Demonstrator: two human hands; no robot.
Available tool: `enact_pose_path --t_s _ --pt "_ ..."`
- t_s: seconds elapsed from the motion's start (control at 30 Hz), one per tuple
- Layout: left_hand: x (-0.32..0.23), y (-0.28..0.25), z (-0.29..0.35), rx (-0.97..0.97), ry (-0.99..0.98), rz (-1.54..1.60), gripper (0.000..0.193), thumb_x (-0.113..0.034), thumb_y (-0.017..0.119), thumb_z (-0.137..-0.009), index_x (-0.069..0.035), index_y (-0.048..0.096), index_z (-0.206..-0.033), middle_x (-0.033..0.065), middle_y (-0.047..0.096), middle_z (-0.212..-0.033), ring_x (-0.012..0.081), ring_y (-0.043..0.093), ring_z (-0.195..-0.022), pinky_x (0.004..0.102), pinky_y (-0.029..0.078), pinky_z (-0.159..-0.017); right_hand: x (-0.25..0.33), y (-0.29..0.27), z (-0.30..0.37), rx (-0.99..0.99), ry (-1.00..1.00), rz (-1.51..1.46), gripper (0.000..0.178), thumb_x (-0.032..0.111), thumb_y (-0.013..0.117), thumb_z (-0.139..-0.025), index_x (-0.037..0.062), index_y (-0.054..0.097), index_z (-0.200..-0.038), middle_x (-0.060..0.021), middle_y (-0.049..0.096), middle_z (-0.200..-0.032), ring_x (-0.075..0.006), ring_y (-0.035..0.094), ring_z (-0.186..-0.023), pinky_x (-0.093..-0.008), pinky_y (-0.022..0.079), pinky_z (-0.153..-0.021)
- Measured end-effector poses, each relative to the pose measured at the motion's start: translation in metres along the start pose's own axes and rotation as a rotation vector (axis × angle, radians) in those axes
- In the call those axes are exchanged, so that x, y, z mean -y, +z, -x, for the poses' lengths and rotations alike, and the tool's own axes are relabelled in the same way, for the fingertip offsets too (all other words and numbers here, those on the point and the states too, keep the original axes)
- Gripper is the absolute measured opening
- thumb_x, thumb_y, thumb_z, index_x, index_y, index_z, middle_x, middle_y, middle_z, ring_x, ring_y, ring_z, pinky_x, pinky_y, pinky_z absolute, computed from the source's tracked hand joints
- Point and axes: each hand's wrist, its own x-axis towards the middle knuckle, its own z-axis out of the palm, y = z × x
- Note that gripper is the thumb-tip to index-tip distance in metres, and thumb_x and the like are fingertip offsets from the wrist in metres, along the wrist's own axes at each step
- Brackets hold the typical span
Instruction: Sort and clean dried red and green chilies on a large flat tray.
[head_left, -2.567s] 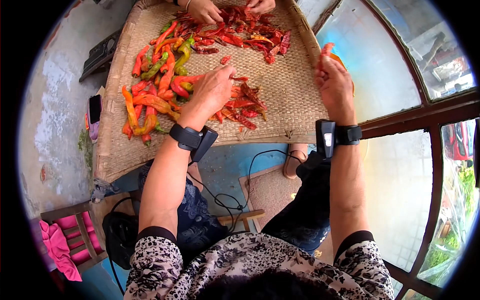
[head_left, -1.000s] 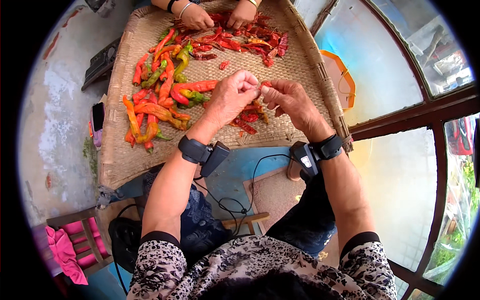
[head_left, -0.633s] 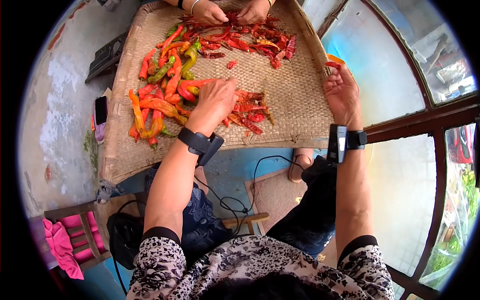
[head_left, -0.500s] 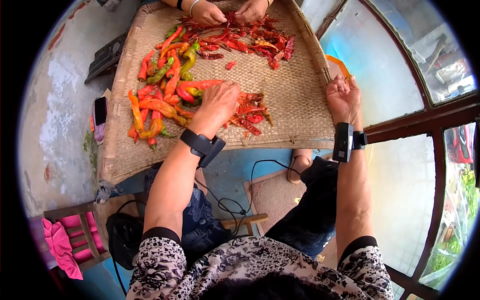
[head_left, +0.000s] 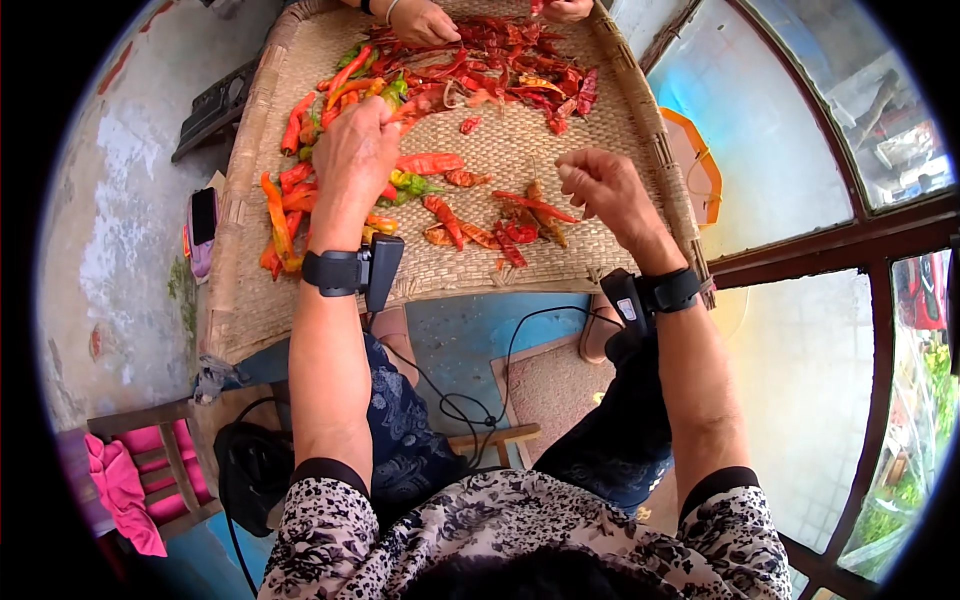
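My left hand is over the pile of fresh chili peppers on the left of a woven tray. Its fingertips are pinched together, and a blurred reddish chili pepper extends from them. Above the right part of the tray, my right hand hangs with its fingers curled in; nothing shows in them. Just left of it lies a small group of dried, wrinkled chilies. A red pepper and a green one rest between my hands.
Across the tray, another person's hands work over a heap of dark red dried chilies. The tray has a raised woven rim. An orange-edged container stands beyond it, beside the windows. A phone lies at the left wall.
My left hand has moved away and leftward, from the dried chilies to the fresh pile. My right hand has left the tray's rim and come inward. One of the other person's hands has shifted right.
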Motion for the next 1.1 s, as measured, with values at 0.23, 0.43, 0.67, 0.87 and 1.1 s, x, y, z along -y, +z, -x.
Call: enact_pose_path --t_s 0.23,0.43,0.67,0.87,1.1 --pt "0.021 -0.008 -0.007 0.099 -0.127 -0.308 0.016 -0.016 0.057 -0.085 -0.004 0.061 -0.094 0.0164 0.065 -0.094 0.0331 0.063 -0.088 0.0433 0.051 -0.071 -0.016 0.026 0.008 0.031 -0.226 0.842 0.018 0.02 0.065 -0.08 0.0059 0.063 -0.091 -0.0144 0.064 -0.076 -0.0339 0.062 -0.073 -0.0422 0.05 -0.066" --pt "0.018 0.003 -0.01 0.024 -0.059 -0.136 0.01 -0.013 0.054 -0.084 -0.005 0.058 -0.089 0.0151 0.064 -0.089 0.034 0.062 -0.085 0.0433 0.049 -0.071 -0.017 0.025 0.007 0.001 -0.272 0.845 0.014 0.019 0.063 -0.081 0.0049 0.061 -0.081 -0.0169 0.062 -0.073 -0.0352 0.061 -0.07 -0.0421 0.049 -0.062" --pt "0.026 0.039 -0.006 0.147 0.16 -0.091 0.013 -0.004 0.053 -0.082 -0.008 0.06 -0.092 0.0135 0.06 -0.096 0.0325 0.058 -0.092 0.0406 0.048 -0.077 -0.009 0.017 0.013 -0.065 -0.325 0.659 0.02 0.022 0.062 -0.081 0.0017 0.062 -0.078 -0.019 0.062 -0.072 -0.0364 0.061 -0.069 -0.0427 0.049 -0.062" --pt "0.037 0.048 -0.015 0.22 0.155 -0.285 0.012 -0.004 0.054 -0.081 -0.009 0.061 -0.09 0.0127 0.061 -0.092 0.0314 0.059 -0.09 0.0415 0.048 -0.075 -0.001 -0.034 0.007 -0.144 -0.037 -0.237 0.013 0.015 0.061 -0.085 0.0028 0.062 -0.081 -0.0048 0.062 -0.067 -0.0098 0.056 -0.058 -0.0255 0.044 -0.051" --pt "0.039 0.029 -0.027 0.075 -0.101 0.29 0.016 -0.006 0.059 -0.082 -0.006 0.062 -0.098 0.0046 0.064 -0.087 0.0128 0.06 -0.079 0.0273 0.047 -0.069 -0.043 -0.09 -0.005 -0.497 0.04 -1.275 0.02 0.02 0.061 -0.089 0.0026 0.053 -0.095 -0.0043 0.06 -0.075 -0.0097 0.054 -0.061 -0.0204 0.044 -0.052"
